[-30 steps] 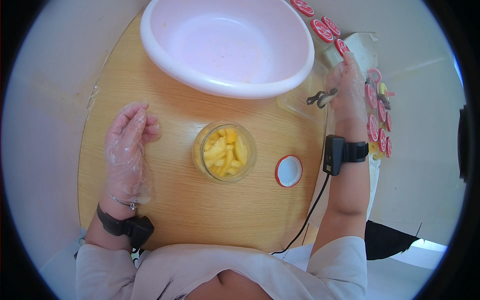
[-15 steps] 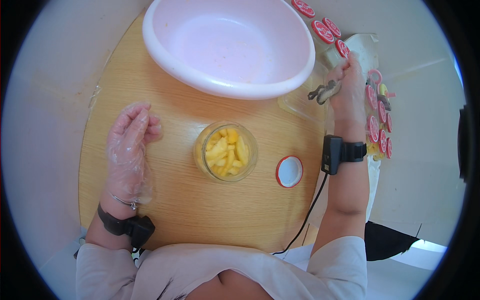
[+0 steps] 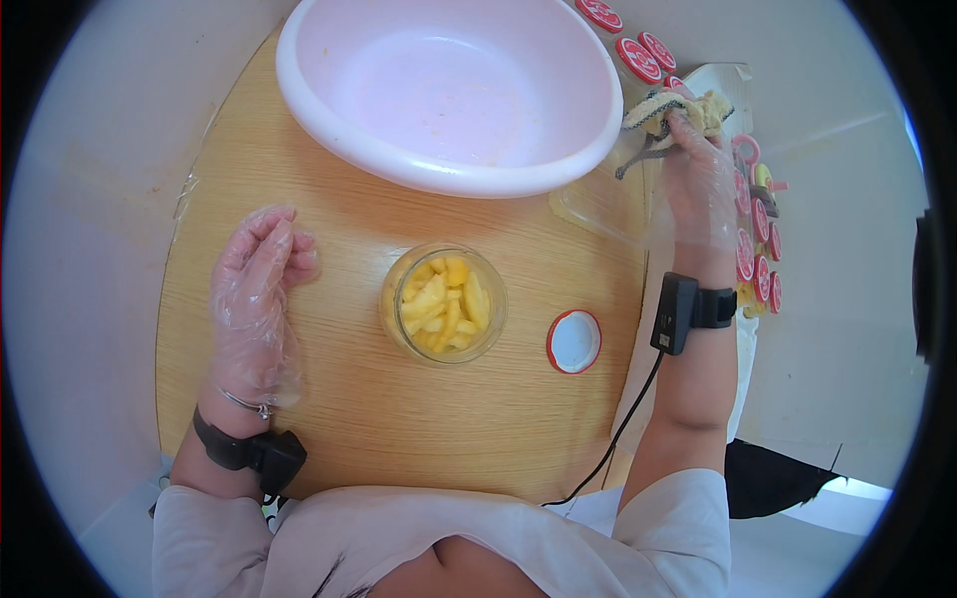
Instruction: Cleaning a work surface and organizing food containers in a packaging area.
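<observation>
Near the far right of the table my right hand [image 3: 695, 169], in a clear plastic glove, grips a bunched cream cloth [image 3: 710, 112] with a dark braided edge. Part of the cloth hangs toward the basin. My left hand [image 3: 261, 261], gloved too, rests on the left side of the table with its fingers curled together and nothing visible in them. Between my hands stands an uncapped glass jar [image 3: 490, 329] filled with yellow fruit pieces [image 3: 445, 304]. Right of the jar lies a red-rimmed lid [image 3: 574, 342], its white inside facing up.
A large pale pink basin [image 3: 439, 177] takes up the far middle of the table [image 3: 399, 429]. Behind it at the right stand red-lidded jars [image 3: 638, 60]; several more red-lidded jars [image 3: 761, 221] line the right side. A clear plastic tray [image 3: 598, 204] lies beside the basin. A black cable [image 3: 628, 409] trails from my right wrist.
My right hand has turned and lifted the cloth, which now spreads above the fingers and shows more of its cream side. My left hand stays in place.
</observation>
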Motion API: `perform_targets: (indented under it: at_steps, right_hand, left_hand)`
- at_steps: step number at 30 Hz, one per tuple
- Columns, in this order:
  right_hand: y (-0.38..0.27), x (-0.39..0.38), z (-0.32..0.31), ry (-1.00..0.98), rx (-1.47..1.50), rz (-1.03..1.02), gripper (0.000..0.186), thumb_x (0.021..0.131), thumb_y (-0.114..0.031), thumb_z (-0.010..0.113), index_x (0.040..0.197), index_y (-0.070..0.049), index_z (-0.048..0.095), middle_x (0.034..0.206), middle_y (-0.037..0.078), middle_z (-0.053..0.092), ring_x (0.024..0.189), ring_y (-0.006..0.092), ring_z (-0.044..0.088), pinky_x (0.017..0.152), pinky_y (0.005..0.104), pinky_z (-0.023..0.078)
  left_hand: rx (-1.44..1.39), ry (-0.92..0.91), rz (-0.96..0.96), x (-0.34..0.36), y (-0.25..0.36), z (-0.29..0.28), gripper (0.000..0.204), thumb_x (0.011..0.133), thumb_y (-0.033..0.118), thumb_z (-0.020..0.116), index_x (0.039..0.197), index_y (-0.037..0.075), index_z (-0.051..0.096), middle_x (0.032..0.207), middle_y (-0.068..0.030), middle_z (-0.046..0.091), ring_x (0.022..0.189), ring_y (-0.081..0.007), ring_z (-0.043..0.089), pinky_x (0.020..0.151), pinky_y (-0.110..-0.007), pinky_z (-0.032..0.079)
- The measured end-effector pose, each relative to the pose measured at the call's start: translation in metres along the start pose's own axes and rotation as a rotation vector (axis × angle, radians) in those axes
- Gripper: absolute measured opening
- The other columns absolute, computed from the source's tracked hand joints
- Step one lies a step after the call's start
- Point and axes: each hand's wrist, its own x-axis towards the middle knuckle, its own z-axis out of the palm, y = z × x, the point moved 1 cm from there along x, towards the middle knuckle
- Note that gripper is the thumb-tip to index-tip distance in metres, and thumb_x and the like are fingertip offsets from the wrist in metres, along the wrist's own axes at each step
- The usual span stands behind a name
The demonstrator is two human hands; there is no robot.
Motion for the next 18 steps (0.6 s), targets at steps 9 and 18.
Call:
perform_targets:
  at_steps: [9,18]
  right_hand:
    - [0.007,-0.001,-0.001,0.267,0.302,0.116,0.029,0.092,-0.013,0.068,0.118,-0.004,0.06,0.108,0.006,0.065,0.096,0.0185,0.063,0.078,0.0339,0.051]
    - [-0.001,-0.008,0.02,0.196,0.245,0.194,0.034,0.094,-0.007,0.061,0.126,0.0,0.051,0.113,0.014,0.063,0.099,0.0262,0.065,0.071,0.0314,0.051]
  left_hand:
    - [-0.009,0.016,-0.006,-0.002,0.001,0.002,0.024,0.099,0.02,0.058,0.116,0.004,0.06,0.09,-0.0027,0.062,0.08,-0.0102,0.056,0.076,-0.025,0.048]
    - [-0.021,0.008,0.003,-0.001,-0.001,-0.002,0.023,0.098,0.02,0.058,0.115,0.005,0.061,0.09,-0.0026,0.062,0.08,-0.0097,0.056,0.076,-0.025,0.047]
